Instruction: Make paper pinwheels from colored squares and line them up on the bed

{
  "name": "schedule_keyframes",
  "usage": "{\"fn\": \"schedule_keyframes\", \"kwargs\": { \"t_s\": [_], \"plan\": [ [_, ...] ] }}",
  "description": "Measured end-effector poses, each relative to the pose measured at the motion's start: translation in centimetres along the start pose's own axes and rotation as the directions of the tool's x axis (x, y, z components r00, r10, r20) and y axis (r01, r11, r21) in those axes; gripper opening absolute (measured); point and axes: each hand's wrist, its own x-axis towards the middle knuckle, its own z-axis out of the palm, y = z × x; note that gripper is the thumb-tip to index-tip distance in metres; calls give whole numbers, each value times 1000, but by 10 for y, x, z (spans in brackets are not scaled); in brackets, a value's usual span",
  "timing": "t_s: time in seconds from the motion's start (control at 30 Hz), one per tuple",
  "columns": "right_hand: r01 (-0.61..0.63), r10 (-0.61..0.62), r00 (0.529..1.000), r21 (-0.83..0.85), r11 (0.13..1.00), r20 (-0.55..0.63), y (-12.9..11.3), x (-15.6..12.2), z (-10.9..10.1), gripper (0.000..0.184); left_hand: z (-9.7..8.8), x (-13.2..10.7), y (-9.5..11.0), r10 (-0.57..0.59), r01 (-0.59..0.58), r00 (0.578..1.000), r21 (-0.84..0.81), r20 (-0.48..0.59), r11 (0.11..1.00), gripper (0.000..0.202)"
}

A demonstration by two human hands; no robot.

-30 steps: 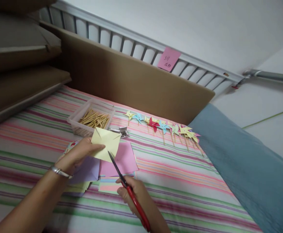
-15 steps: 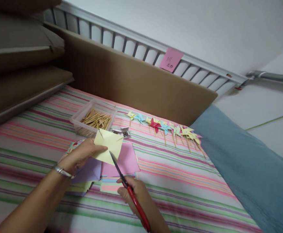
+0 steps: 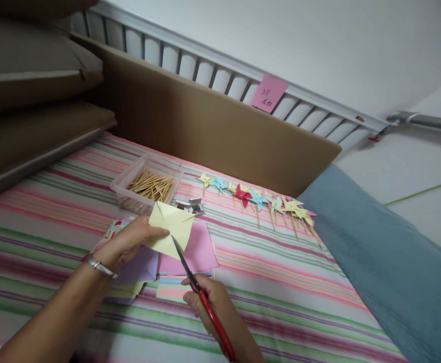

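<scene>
My left hand [image 3: 127, 243] pinches a pale yellow paper square [image 3: 172, 227] and holds it above a stack of coloured paper sheets [image 3: 190, 252]. The square has slits running in from its corners. My right hand [image 3: 211, 301] grips red-handled scissors [image 3: 201, 297], whose blade tips touch the lower edge of the yellow square. A silver bracelet sits on my left wrist.
A clear plastic tub of wooden sticks [image 3: 148, 187] stands behind the paper, with small metal pins [image 3: 192, 205] beside it. A row of several finished paper pinwheels [image 3: 260, 200] lies on the striped cloth [image 3: 281, 282]. A cardboard panel [image 3: 213, 131] and a blue cloth [image 3: 387, 272] border the area.
The view has shifted slightly. The yellow square has tilted a little in my left hand, and the scissors stay at its lower edge.
</scene>
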Motion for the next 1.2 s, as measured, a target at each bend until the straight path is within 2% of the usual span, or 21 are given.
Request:
{"fn": "schedule_keyframes", "kwargs": {
  "t_s": [0.33, 0.6, 0.87, 1.0, 1.1, 1.2],
  "plan": [
    [-70, 72, 997, 54, 996, -26, -5, -1, 3, 25, -1, 0, 0, -7, 7, 999, 18, -41, 1000, 35],
    [-78, 78, 997, 34, 996, -21, -1, 0, 4, 23, -1, 0, 0, -2, 2, 998, 11, -55, 1000, 32],
    [51, -53, 998, -109, 993, -14, -2, -1, 1, 21, -1, 3, -1, 7, -5, 998, 30, -68, 1000, 29],
    [7, -4, 1000, -161, 987, 16, -1, -6, -11, 22, -5, 3, 2, 26, -25, 992, 10, -126, 1000, 34],
    [46, -44, 999, -219, 975, 16, 7, -13, -31, 27, -10, 3, 5, 42, -43, 986, 0, -164, 999, 33],
    [3, -21, 994, -177, 984, -104, 14, -20, -52, 32, -9, 3, 4, 22, -20, 993, 25, -114, 999, 31]
  ]
}}
